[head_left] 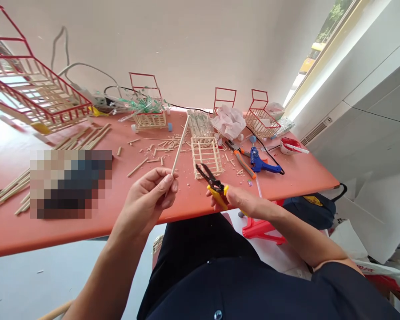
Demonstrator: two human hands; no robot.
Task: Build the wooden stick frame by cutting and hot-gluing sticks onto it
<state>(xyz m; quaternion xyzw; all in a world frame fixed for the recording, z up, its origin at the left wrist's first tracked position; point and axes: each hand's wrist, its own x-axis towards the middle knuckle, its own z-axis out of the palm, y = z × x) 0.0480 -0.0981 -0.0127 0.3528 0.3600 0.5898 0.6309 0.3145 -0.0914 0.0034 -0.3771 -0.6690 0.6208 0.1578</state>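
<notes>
Between the thumb and fingers of my left hand (155, 189) a thin wooden stick (181, 144) is pinched, pointing up and away from me. My right hand (240, 199) is closed round the yellow handles of wire strippers (210, 178), whose dark jaws are spread apart. The jaws are to the right of the stick and do not touch it. Just behind the jaws, on the orange table (153, 209), lies a small lattice frame (206, 153) of wooden sticks. Short cut stick pieces (160, 146) are scattered behind my left hand.
A blue glue gun (263, 163) and orange-grey pliers (243, 161) lie at the right. Small red-handled stick baskets (262, 123) stand at the back, a large one (50, 95) at the left. Long sticks (83, 138) lie left. A red-stained bowl (288, 146) sits near the right end.
</notes>
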